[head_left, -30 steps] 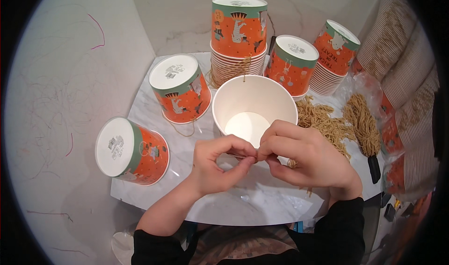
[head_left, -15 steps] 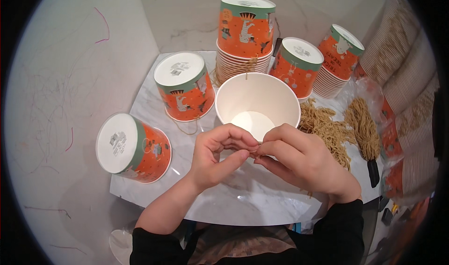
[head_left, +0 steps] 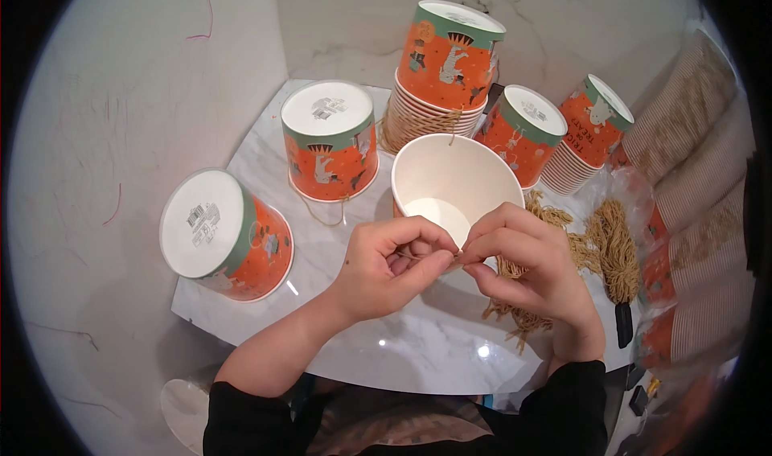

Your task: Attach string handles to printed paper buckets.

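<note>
"Examining the marbled table (head_left: pixel 418 351), what stands tallest?"

"A stack of orange-and-green buckets (head_left: pixel 452 62), bottoms up, on the far side. Judged hazard: toppling, should something in front be shoved into it."

"And the white-lined open bucket (head_left: pixel 450 166)?"

"Centre, mouth up, just nearer than the stack. A hard tug at its near rim might tip it."

"Twine?"

"A loose tan pile (head_left: pixel 519 315) on the right, partly covered; a sweeping wrist could snag it."

"Hands?"

"Left hand (head_left: pixel 390 267) pinching a thin cord (head_left: pixel 418 256) at the near rim. Right hand (head_left: pixel 523 259) has its fingertips alongside; whether they grip, I cannot tell. With little to hold, the cord could slip."
</note>
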Motion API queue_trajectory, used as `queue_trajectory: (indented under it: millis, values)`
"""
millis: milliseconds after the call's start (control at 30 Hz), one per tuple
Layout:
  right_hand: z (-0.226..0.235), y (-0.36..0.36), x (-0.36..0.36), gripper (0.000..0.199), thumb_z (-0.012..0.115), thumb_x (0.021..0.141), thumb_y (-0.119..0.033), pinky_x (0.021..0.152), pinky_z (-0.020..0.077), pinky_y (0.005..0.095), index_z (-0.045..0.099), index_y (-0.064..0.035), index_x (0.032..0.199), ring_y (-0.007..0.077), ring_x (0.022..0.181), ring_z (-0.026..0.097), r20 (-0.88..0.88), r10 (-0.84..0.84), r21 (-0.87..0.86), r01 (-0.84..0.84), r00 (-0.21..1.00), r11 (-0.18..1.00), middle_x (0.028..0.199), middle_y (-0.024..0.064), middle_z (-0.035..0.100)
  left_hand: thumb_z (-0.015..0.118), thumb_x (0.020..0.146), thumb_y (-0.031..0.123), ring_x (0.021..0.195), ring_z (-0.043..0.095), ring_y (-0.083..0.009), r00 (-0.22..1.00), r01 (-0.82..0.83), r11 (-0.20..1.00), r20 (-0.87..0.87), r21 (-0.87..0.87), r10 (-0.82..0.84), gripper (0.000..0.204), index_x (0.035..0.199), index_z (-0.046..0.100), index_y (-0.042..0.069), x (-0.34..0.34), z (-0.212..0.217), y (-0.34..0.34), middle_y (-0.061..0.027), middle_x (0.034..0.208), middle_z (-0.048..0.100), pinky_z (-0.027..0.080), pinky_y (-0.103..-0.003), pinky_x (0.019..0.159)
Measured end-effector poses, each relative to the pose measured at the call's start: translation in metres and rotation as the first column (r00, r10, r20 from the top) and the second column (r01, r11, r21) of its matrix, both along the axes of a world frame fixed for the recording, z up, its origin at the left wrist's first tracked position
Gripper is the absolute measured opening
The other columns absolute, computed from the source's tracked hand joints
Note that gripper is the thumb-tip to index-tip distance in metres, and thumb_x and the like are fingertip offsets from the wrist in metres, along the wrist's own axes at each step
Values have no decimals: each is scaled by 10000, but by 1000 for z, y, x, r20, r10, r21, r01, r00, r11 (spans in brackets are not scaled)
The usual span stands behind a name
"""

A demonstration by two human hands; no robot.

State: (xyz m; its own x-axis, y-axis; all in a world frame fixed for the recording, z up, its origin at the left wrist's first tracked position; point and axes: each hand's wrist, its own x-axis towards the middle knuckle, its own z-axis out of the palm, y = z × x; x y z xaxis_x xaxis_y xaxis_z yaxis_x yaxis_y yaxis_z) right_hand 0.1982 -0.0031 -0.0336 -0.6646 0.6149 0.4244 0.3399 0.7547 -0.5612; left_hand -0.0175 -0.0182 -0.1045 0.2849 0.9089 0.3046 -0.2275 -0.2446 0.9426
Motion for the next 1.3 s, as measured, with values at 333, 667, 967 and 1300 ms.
queue_trajectory:
  millis: [333,667,967,1300]
  values:
    - [-3,0,-1,227,765,777,25,694,563,322,686,-57,973,224,808,675,46,38,180,-45,998,983,968,60,636,743,899,45,515,328,-3,986,-90,985,-128,146,108,30,912,756,21,-1,2,1,84,519,350,306,-220,504]
    - [-7,-1,-4,244,753,759,35,657,572,320,685,-58,975,208,780,684,65,78,213,-90,995,973,960,52,643,731,877,58,508,339,-17,931,53,997,-364,60,-28,43,907,742,28,-18,21,2,79,523,358,308,-232,506]
    - [-2,1,-1,241,730,783,35,722,580,337,660,-45,999,245,847,691,52,90,120,-96,995,988,1005,79,630,748,877,17,547,340,23,969,34,997,-244,-63,-48,64,938,734,28,-12,18,2,127,568,392,286,-201,517]
    - [-15,2,-9,289,819,788,-48,694,581,355,604,-31,979,258,838,685,87,0,171,-15,996,985,1067,95,591,741,902,8,558,362,26,987,12,993,-160,-114,-30,45,941,725,-5,-13,12,6,120,584,442,295,-189,532]
